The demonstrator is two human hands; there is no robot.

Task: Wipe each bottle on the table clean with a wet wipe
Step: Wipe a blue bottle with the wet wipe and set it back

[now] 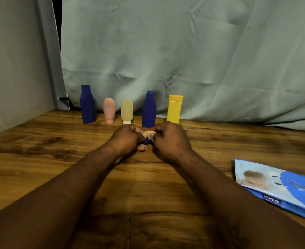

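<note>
Five bottles stand in a row at the table's back: a tall blue bottle [88, 105], a pink tube [109, 110], a pale yellow tube [127, 111], a second blue bottle [149, 109] and a yellow bottle [174, 108]. In front of them my left hand [125, 139] grips a small blue object [147, 141], mostly hidden between my hands. My right hand [169, 141] pinches a white wet wipe [150, 134] against it. Both hands are curled and nearly touching, just above the wooden table [40, 150].
A blue pack of wet wipes [281, 187] lies flat at the right edge of the table. A grey-green cloth hangs behind the bottles, and a grey wall borders the table's left side.
</note>
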